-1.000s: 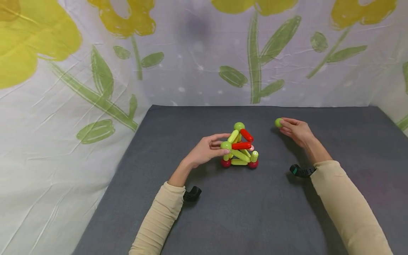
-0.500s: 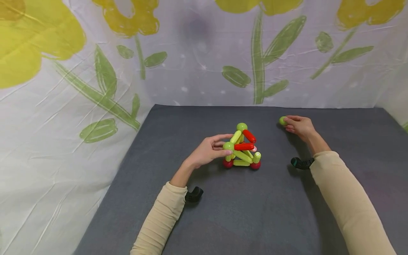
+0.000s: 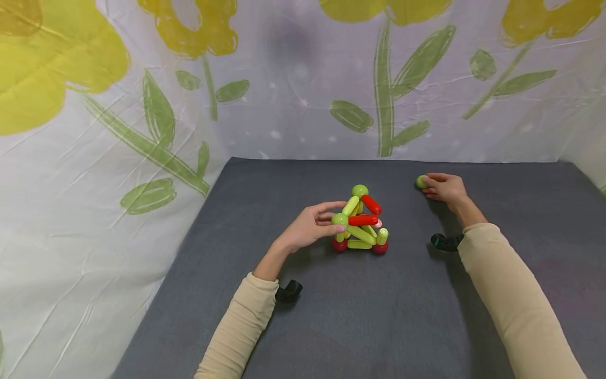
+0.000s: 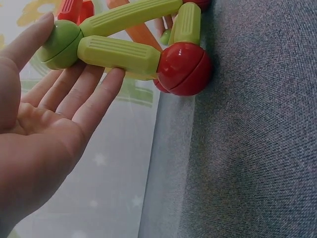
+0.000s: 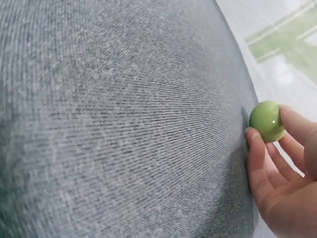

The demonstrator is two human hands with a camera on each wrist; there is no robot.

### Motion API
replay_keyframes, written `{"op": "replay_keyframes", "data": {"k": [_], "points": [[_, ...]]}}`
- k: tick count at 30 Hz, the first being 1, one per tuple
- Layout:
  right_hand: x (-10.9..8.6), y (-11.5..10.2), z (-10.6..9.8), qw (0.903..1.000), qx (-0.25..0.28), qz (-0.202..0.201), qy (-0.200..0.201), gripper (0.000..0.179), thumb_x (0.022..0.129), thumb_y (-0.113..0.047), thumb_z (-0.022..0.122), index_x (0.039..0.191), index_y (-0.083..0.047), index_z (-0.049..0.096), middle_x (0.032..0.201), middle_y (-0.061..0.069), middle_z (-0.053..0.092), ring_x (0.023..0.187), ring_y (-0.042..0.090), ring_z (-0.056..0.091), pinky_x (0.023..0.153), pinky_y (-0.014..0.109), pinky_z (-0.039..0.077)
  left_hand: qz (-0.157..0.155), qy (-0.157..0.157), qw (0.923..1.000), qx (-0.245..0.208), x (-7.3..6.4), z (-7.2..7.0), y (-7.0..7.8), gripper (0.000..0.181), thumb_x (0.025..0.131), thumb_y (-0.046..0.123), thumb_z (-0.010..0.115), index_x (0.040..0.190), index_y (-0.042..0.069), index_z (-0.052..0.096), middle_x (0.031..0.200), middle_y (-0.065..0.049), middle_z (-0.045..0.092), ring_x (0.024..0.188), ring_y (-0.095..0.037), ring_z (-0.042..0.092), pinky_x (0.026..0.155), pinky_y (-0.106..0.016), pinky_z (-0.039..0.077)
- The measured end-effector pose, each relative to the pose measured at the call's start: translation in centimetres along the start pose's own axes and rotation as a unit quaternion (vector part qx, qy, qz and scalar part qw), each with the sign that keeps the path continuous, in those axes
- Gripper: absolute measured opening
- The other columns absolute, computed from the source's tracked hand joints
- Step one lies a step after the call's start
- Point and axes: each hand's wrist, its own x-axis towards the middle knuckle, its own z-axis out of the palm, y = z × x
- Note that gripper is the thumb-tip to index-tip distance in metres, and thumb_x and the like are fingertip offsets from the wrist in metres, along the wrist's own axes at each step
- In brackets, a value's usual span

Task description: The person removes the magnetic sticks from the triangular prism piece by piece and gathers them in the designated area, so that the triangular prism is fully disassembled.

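A frame of magnetic building sticks and balls [image 3: 360, 232] stands on the dark table, with red balls at its base and green balls higher up. My left hand [image 3: 310, 229] holds its near left corner. In the left wrist view the thumb lies on a green ball [image 4: 60, 44], and fingertips touch the yellow-green stick [image 4: 119, 54] between that ball and a red ball [image 4: 184, 68]. Two red sticks [image 3: 363, 220] reach right from the upper green balls. Off to the right, my right hand [image 3: 445, 188] pinches a loose green ball [image 5: 265, 120] close to the tabletop.
The dark cloth-covered table [image 3: 350, 316] ends at the back against a white curtain [image 3: 293, 105] with painted flowers. Another such curtain hangs along the left. A black wrist device [image 3: 289, 291] sits below the left wrist, another [image 3: 447, 242] by the right.
The right hand has moved slightly right with the green ball and lowered it a little towards the table. The left hand stays at the frame; the whole view has shifted slightly.
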Motion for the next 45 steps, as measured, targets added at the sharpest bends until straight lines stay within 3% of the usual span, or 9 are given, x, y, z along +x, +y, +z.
{"op": "replay_keyframes", "data": {"k": [3,6,18,24,30,33,36,41,45], "points": [[-0.1,0.0,0.1,0.9996,-0.027,-0.005,0.002,0.061,0.097,-0.030,0.056,0.143,0.005,0.037,0.137,0.026,0.044,0.074,-0.004,0.059,0.072,0.019,0.052,0.002,-0.002,1.0000,-0.001,-0.3,0.2,0.5,0.059,0.090,0.003,0.066,0.143,0.002,0.041,0.126,-0.019,0.058,0.106,-0.024,0.062,0.089,-0.034,0.049],[-0.1,-0.1,0.1,0.9994,-0.035,-0.007,0.003,0.061,0.097,-0.030,0.056,0.143,0.005,0.036,0.138,0.028,0.042,0.074,-0.005,0.059,0.071,0.019,0.052,0.005,-0.002,1.0000,-0.005,-0.4,0.2,0.4,0.059,0.090,0.003,0.066,0.143,0.002,0.041,0.125,-0.019,0.058,0.106,-0.024,0.062,0.089,-0.034,0.049],[-0.5,0.0,0.0,0.9985,0.023,-0.050,0.005,0.062,0.094,-0.034,0.062,0.134,0.009,0.045,0.110,0.010,0.057,0.069,0.000,0.063,0.063,0.018,0.052,0.011,0.001,0.9999,-0.007,-0.5,0.2,0.4,0.058,0.090,0.001,0.065,0.143,0.002,0.041,0.123,-0.020,0.059,0.106,-0.028,0.061,0.089,-0.034,0.049],[-0.6,-0.1,0.0,0.9996,0.003,-0.027,0.007,0.064,0.100,-0.036,0.049,0.143,0.008,0.032,0.135,0.030,0.041,0.073,-0.003,0.061,0.069,0.018,0.052,0.010,0.002,0.9999,-0.007,0.5,-0.2,-1.3,0.059,0.090,0.002,0.065,0.144,0.004,0.041,0.125,-0.019,0.059,0.106,-0.027,0.061,0.089,-0.034,0.049],[-1.0,-0.1,-0.6,0.9973,0.071,0.012,0.014,0.070,0.100,-0.039,0.044,0.149,0.004,0.019,0.126,0.021,0.042,0.072,0.001,0.063,0.070,0.020,0.053,0.013,0.003,0.9999,-0.004,1.0,-0.1,-1.9,0.059,0.089,0.007,0.068,0.143,0.010,0.044,0.125,-0.015,0.060,0.105,-0.024,0.062,0.088,-0.034,0.049],[-1.4,-0.5,-0.8,0.9913,0.128,0.028,0.016,0.071,0.099,-0.040,0.047,0.150,0.002,0.020,0.117,0.012,0.043,0.072,0.004,0.064,0.068,0.020,0.053,0.013,0.006,0.9999,-0.003,1.0,-0.1,-1.9,0.058,0.089,0.008,0.069,0.142,0.011,0.045,0.124,-0.014,0.060,0.105,-0.023,0.062,0.088,-0.033,0.050],[-2.0,-1.2,-0.8,0.9856,0.164,0.038,0.015,0.071,0.097,-0.042,0.049,0.149,0.000,0.024,0.121,0.015,0.045,0.075,0.005,0.064,0.069,0.020,0.053,0.012,0.005,0.9999,-0.001,0.8,-0.2,-1.7,0.058,0.089,0.006,0.068,0.143,0.008,0.044,0.124,-0.016,0.060,0.105,-0.025,0.062,0.088,-0.033,0.049],[-2.7,-2.2,-0.7,0.9837,0.172,0.043,-0.029,0.080,0.093,-0.049,0.051,0.150,-0.001,0.024,0.127,0.011,0.049,0.084,0.004,0.064,0.077,0.022,0.052,0.010,0.005,0.9999,-0.003,0.8,-0.3,-1.7,0.059,0.089,0.003,0.067,0.143,0.007,0.043,0.124,-0.017,0.059,0.104,-0.024,0.062,0.087,-0.034,0.050],[-3.5,-2.9,-0.5,0.9777,0.188,0.046,-0.081,0.083,0.090,-0.050,0.053,0.150,-0.001,0.023,0.116,0.002,0.056,0.091,0.006,0.064,0.085,0.025,0.050,0.013,0.008,0.9999,-0.004,0.8,-0.3,-2.0,0.059,0.089,0.006,0.068,0.142,0.009,0.044,0.124,-0.015,0.060,0.103,-0.023,0.062,0.087,-0.034,0.050]]}}
